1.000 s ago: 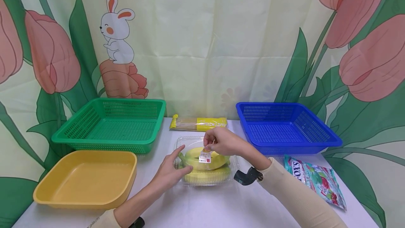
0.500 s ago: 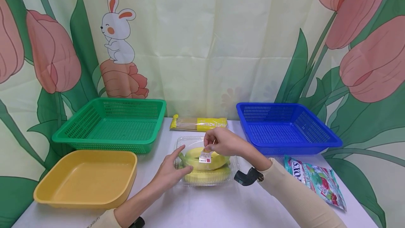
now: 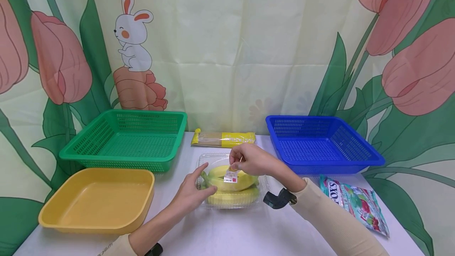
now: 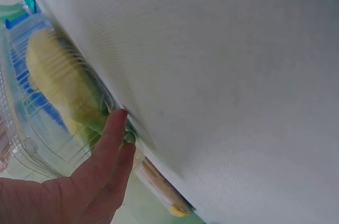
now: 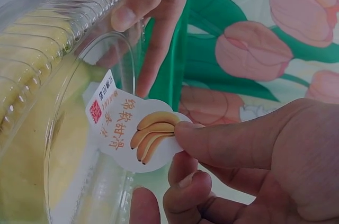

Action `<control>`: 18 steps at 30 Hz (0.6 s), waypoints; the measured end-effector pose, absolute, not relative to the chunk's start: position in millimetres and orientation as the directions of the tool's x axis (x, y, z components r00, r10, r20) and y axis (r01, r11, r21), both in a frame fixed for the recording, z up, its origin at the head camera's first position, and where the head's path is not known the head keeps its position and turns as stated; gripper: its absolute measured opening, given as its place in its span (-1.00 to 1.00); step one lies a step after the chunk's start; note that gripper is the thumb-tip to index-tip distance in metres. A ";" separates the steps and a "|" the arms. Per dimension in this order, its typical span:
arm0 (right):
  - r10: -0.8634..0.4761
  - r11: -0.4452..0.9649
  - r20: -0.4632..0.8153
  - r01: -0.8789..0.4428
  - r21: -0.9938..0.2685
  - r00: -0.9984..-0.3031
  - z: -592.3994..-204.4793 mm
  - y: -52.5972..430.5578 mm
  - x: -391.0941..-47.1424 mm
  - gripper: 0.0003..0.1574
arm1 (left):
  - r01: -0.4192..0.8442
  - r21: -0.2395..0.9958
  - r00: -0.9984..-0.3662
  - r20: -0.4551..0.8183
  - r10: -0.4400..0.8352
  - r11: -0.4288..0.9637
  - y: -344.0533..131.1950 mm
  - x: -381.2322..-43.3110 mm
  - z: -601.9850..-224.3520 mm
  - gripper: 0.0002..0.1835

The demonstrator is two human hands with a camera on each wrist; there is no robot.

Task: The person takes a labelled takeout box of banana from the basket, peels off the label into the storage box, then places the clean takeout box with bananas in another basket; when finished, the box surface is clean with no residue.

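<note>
A clear plastic clamshell box (image 3: 264, 192) holding yellow bananas (image 3: 232, 198) with green stems sits in the middle of the table. Between thumb and fingers, my right hand (image 3: 251, 160) pinches the edge of a white label (image 5: 140, 136) printed with bananas. The label's lower strip lies against the lid, while the rest stands up off it. At the box's left side is my left hand (image 3: 192, 189), fingers extended and thumb spread apart. Its fingertips (image 4: 114, 123) rest along the box wall in the left wrist view.
A green basket (image 3: 142, 163) and a yellow tray (image 3: 96, 227) stand on the left. To the right are a blue basket (image 3: 327, 168) and a candy bag (image 3: 355, 204). A yellow noodle packet (image 3: 223, 139) lies behind the box, before a printed curtain (image 3: 273, 50).
</note>
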State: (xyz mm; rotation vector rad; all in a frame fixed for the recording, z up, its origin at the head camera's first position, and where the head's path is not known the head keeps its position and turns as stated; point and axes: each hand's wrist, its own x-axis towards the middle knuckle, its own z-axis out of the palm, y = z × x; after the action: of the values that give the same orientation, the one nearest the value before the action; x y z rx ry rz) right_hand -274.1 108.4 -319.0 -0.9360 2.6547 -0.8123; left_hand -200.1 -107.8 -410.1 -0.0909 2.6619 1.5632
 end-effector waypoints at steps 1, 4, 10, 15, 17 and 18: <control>-0.630 0.647 -0.016 -0.513 -0.564 -0.776 -318.7 108.4 -273.7 -0.87 | -0.077 0.871 -0.997 -0.075 -0.023 0.486 -107.9 -200.1 -410.2 -0.11; -0.627 0.651 -0.019 -0.510 -0.562 -0.779 -317.8 108.2 -272.5 -0.87 | -0.079 0.870 -0.997 -0.076 -0.025 0.487 -108.0 -199.9 -410.3 -0.10; -0.622 0.660 -0.029 -0.503 -0.558 -0.783 -315.7 107.5 -270.9 -0.87 | -0.085 0.867 -0.996 -0.079 -0.032 0.491 -107.6 -200.1 -410.3 -0.10; -0.619 0.665 -0.037 -0.499 -0.556 -0.784 -313.4 107.1 -269.3 -0.86 | -0.087 0.866 -0.996 -0.081 -0.033 0.492 -107.4 -200.1 -410.2 -0.11; -0.619 0.666 -0.037 -0.500 -0.554 -0.784 -312.9 107.1 -268.9 -0.86 | -0.088 0.865 -0.996 -0.082 -0.034 0.494 -107.5 -200.1 -410.1 -0.11; -0.619 0.667 -0.037 -0.500 -0.552 -0.784 -312.7 107.2 -268.7 -0.86 | -0.089 0.865 -0.996 -0.083 -0.033 0.493 -107.6 -200.1 -410.1 -0.10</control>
State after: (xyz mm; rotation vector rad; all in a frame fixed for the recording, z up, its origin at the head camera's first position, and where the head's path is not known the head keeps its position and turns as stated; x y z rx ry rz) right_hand -268.7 107.2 -312.7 -0.9069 2.6611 -0.7833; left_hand -200.1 -107.6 -410.1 -0.1089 2.6664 1.5499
